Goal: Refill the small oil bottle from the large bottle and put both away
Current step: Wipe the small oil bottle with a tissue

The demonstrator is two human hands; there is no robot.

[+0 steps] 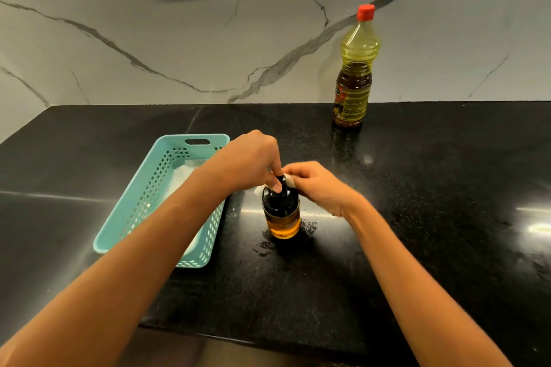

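- The small bottle (281, 214) stands upright on the black counter (417, 188), just right of the teal basket (143, 188), with amber oil in its lower part and a black cap (280, 197) on top.
- The left hand (250, 161) pinches the cap's spout from above, fingers closed on it.
- The right hand (319, 185) presses a bit of white tissue (289, 180) against the spout's far side, fingers closed on the tissue.
- The large bottle (356, 68) stands well apart at the back against the marble wall, its red cap (365, 12) on.
- Small wet smears lie on the counter around the small bottle's base.
- Judging by this, pouring looks done and the step in hand is wiping and closing the small bottle.
- Next likely comes putting both away; I cannot tell where, though the basket seems a likely spot.
- An oily bottle may slip, so a firm grip on the body, kept upright, suits the lift.
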